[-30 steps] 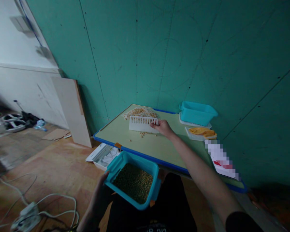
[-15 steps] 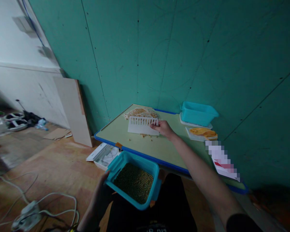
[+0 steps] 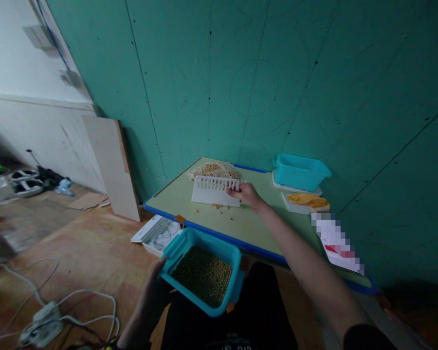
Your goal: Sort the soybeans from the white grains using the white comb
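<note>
My left hand [image 3: 154,289] grips the near-left side of a turquoise tub [image 3: 203,272] filled with green peas, held above my lap just below the table's front edge. My right hand [image 3: 246,195] reaches across the green table [image 3: 241,226] and pinches the right end of a white slotted scraper [image 3: 214,190] that lies on the tabletop. Behind the scraper sits a pile of pale beans [image 3: 213,170] at the table's far corner. A few loose beans [image 3: 222,209] are scattered in front of the scraper.
A second turquoise tub [image 3: 299,171] stands on a white lid at the table's back right, with a tray of orange pieces [image 3: 305,200] in front of it and papers [image 3: 336,243] beyond. Cables and a power strip [image 3: 44,321] lie on the wooden floor left; a board [image 3: 109,165] leans on the wall.
My right hand has drawn the white scraper a little toward me and to the left, leaving a few more loose beans behind. The tub in my left hand stays put.
</note>
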The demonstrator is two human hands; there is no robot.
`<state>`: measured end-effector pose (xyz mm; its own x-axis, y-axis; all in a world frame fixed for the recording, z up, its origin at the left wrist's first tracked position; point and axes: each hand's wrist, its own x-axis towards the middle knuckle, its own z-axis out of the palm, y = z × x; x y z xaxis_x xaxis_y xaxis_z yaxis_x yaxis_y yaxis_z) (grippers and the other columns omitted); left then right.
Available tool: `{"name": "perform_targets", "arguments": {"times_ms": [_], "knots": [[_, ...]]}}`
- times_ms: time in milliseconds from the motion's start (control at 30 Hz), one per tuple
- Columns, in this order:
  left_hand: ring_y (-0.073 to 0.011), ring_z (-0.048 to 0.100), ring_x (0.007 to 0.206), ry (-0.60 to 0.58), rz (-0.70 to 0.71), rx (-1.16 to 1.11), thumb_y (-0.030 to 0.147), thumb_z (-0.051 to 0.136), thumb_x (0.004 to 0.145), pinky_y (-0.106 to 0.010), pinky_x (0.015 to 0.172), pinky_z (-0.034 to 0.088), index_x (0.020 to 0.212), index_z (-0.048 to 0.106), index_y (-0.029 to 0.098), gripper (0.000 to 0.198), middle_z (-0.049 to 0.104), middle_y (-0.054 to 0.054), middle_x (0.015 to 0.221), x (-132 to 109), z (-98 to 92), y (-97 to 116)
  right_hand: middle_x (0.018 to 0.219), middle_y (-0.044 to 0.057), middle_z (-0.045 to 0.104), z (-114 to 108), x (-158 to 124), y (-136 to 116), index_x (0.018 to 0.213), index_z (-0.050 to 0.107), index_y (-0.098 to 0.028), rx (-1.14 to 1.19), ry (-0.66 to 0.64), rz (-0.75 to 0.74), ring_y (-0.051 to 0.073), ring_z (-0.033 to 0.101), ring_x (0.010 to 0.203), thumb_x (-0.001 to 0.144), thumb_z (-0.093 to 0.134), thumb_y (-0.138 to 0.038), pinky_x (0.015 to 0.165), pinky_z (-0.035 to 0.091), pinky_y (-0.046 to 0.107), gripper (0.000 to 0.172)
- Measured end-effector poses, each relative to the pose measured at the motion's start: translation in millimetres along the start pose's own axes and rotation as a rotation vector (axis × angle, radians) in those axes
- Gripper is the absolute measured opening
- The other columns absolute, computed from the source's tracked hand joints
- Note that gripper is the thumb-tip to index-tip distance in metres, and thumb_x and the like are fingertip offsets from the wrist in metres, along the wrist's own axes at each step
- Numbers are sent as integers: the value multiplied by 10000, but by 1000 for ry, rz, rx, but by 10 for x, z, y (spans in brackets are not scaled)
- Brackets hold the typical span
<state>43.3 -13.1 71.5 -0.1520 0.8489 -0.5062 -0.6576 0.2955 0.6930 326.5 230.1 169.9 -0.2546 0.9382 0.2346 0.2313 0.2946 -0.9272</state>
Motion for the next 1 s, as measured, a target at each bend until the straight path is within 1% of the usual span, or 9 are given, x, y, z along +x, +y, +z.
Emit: {"name": "perform_targets", "arguments": {"times_ms": [133, 267, 400, 533, 700, 767, 833, 933, 1000], "knots": [[-391, 797, 1000, -25, -16, 54, 585, 848, 805, -410, 707, 648, 1679, 436, 255, 1021, 856, -101, 947, 57, -48, -6, 753, 46, 760, 27, -30, -50, 769, 784, -181, 13, -21, -10, 207, 641, 740, 641, 896, -652, 649, 486, 308, 501], [-420, 784, 1062, -24, -58, 58, 601, 836, 806, -457, 800, 652, 1667, 453, 211, 1020, 851, -137, 982, 119, -109, -20, 820, 63, 770, 55, -58, -98, 825, 795, -161, 60, -68, -11, 210, 653, 779, 651, 894, -619, 696, 499, 320, 500], [-394, 797, 1000, -9, -9, 48, 538, 853, 804, -460, 807, 660, 1664, 416, 268, 1002, 832, -70, 896, 133, -125, -43, 803, 41, 754, 76, -89, -133, 831, 795, -153, 87, -81, 29, 195, 640, 761, 653, 897, -565, 683, 492, 305, 461], [-408, 797, 998, 29, -31, 38, 544, 878, 769, -479, 828, 657, 1707, 311, 283, 1127, 817, -63, 829, 140, -120, -49, 810, 30, 754, 82, -118, -165, 852, 794, -156, 113, -92, 44, 190, 642, 764, 685, 896, -503, 672, 498, 295, 398], [-427, 764, 1128, -26, -43, 68, 610, 870, 759, -467, 821, 647, 1689, 380, 180, 1135, 849, -165, 1056, 192, -157, -47, 811, 38, 754, 104, -142, -159, 855, 789, -157, 102, -96, 47, 205, 660, 787, 712, 894, -499, 668, 516, 305, 385], [-428, 762, 1132, -22, -83, 82, 633, 850, 772, -446, 791, 648, 1708, 348, 134, 1173, 850, -179, 1062, 192, -149, -40, 811, 44, 751, 116, -140, -152, 852, 784, -158, 103, -118, 37, 198, 652, 764, 705, 897, -531, 657, 514, 308, 415], [-414, 778, 1084, -24, -81, 83, 629, 830, 795, -418, 738, 651, 1737, 281, 141, 1195, 857, -160, 1028, 175, -133, -31, 813, 50, 755, 105, -126, -161, 850, 785, -161, 110, -129, 24, 192, 646, 746, 681, 904, -578, 649, 512, 307, 465], [-387, 799, 1000, -22, -37, 74, 567, 821, 836, -402, 700, 658, 1760, 220, 206, 1160, 862, -109, 972, 156, -144, -24, 814, 56, 768, -18, -103, -213, 861, 802, -162, 101, -46, -10, 203, 662, 751, 635, 899, -666, 646, 515, 308, 561], [-387, 798, 1032, -57, -51, 56, 539, 817, 858, -423, 763, 669, 1761, 228, 246, 1117, 864, -97, 972, 169, -187, -24, 814, 59, 776, -191, -125, -251, 865, 812, -160, 56, 70, -48, 218, 674, 758, 630, 873, -721, 649, 515, 314, 612]]}}
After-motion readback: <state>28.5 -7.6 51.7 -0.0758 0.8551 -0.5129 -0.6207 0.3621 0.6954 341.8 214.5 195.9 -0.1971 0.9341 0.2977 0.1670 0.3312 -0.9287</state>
